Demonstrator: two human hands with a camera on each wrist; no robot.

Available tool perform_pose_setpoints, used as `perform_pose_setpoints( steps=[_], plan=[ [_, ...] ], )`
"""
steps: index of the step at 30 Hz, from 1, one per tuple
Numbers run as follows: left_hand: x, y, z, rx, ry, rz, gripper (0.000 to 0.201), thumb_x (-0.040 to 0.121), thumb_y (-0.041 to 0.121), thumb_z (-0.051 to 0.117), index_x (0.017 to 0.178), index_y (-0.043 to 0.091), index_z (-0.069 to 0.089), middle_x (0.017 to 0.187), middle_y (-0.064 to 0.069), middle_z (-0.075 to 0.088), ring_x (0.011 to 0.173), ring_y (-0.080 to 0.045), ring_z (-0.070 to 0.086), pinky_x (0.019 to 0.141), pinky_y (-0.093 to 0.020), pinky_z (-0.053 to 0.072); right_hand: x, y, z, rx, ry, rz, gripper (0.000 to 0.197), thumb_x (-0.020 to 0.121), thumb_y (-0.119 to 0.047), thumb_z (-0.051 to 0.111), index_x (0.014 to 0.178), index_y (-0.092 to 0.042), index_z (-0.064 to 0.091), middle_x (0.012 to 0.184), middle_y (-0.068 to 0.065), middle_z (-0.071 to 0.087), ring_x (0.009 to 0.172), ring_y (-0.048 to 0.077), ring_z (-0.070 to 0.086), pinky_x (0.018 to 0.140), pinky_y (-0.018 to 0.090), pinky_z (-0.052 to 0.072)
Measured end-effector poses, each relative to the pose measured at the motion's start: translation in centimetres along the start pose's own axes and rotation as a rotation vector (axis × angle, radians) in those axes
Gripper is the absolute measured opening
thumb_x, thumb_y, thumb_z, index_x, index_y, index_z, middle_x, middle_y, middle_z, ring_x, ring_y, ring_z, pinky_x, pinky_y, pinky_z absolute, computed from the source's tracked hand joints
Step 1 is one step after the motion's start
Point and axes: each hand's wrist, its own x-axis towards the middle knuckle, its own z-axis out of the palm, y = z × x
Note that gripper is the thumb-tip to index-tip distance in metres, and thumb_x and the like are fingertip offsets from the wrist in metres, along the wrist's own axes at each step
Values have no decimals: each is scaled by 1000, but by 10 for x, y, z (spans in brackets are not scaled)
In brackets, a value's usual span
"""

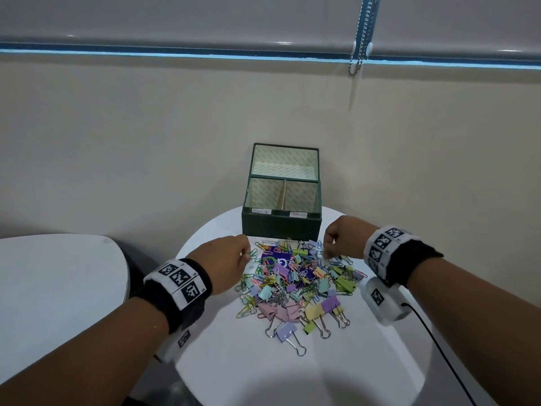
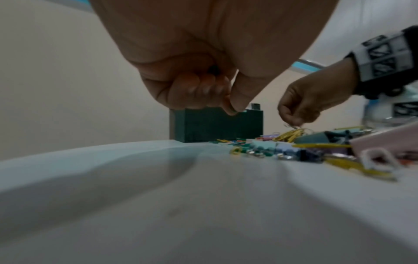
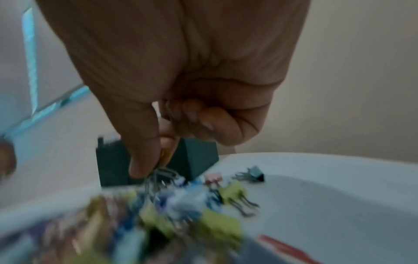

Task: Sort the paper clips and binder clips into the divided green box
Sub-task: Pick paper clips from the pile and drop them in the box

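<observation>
The green box (image 1: 281,227) stands open at the back of the round white table (image 1: 292,376), its lid leaning on the wall and a divider (image 1: 282,194) splitting it into two labelled halves. A mixed pile of coloured paper clips and binder clips (image 1: 295,285) lies in front of it. My left hand (image 1: 246,254) hovers at the pile's left edge with thumb and curled fingers pressed together (image 2: 233,109); no clip shows between them. My right hand (image 1: 325,250) pinches a small bunch of paper clips (image 3: 162,174) just above the pile's far right side, close to the box (image 3: 113,166).
A purple card (image 1: 278,256) lies under the pile. A second white table (image 1: 58,288) sits to the left across a dark gap. A black cable (image 1: 433,344) runs from my right wrist down the table's right side. The wall is directly behind the box.
</observation>
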Motion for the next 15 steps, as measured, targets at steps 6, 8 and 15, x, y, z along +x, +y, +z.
perform_pose_setpoints(
  steps=[6,8,15],
  plan=[
    [24,17,-34,-197,2,28,17,102,35,48,96,23,59,91,11,60,84,-9,57,74,-26,42,9,2,-31,602,49,105,22,98,-29,61,84,-12,57,67,2,48,56,16,41,53,28,42],
    [43,27,-49,-318,57,15,19,101,31,51,93,17,62,90,6,62,81,-7,56,71,-25,42,16,-3,-37,850,78,169,18,100,-24,57,87,-11,55,67,3,45,53,14,37,48,26,35],
    [106,51,-55,-379,85,-87,22,97,25,58,91,8,71,89,-1,69,87,-18,64,83,-31,51,45,-18,-37,752,199,200,16,98,-18,53,82,-14,55,65,4,49,49,15,42,44,26,36]
  ],
)
